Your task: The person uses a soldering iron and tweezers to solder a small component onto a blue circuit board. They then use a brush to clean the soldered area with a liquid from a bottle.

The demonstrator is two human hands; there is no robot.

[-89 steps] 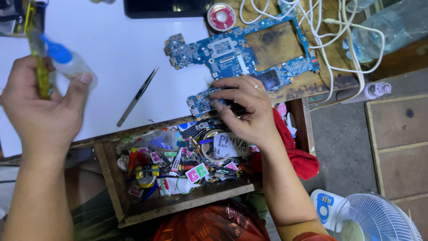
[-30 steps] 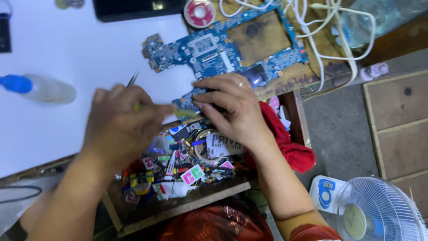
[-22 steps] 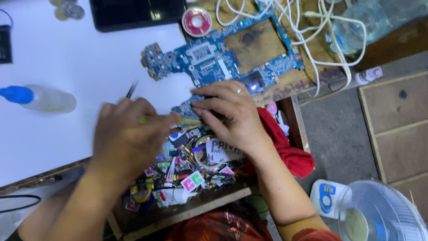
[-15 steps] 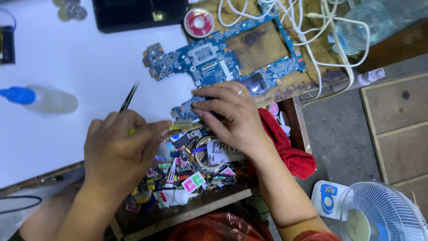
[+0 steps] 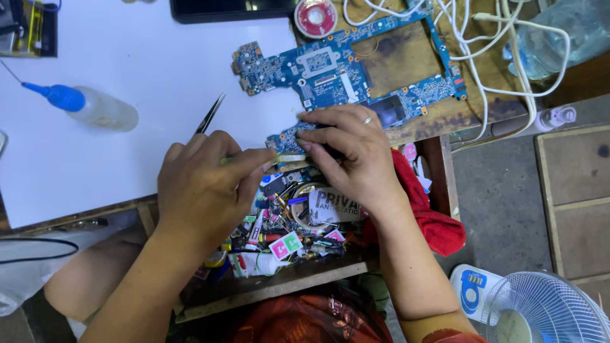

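Both hands point(image 5: 286, 171) pinch a small flat blue circuit board point(image 5: 289, 141).

On the bench point(image 5: 127, 165) the large circuit board point(image 5: 330, 70) lies toward the far edge, with the solder reel point(image 5: 316, 15) just behind it and a tangle of cables point(image 5: 495, 44) to its right; a squeeze bottle point(image 5: 95, 108) lies well to the left, and tweezers point(image 5: 208, 114) lie between the 2. Nearer the person, the left hand point(image 5: 203, 190) and right hand point(image 5: 349, 155) meet over a small board point(image 5: 289, 141) at the bench's near edge, above an open drawer point(image 5: 279, 286) full of small parts, with a cloth point(image 5: 426, 209) to its right and a fan point(image 5: 540, 311) on the floor beyond
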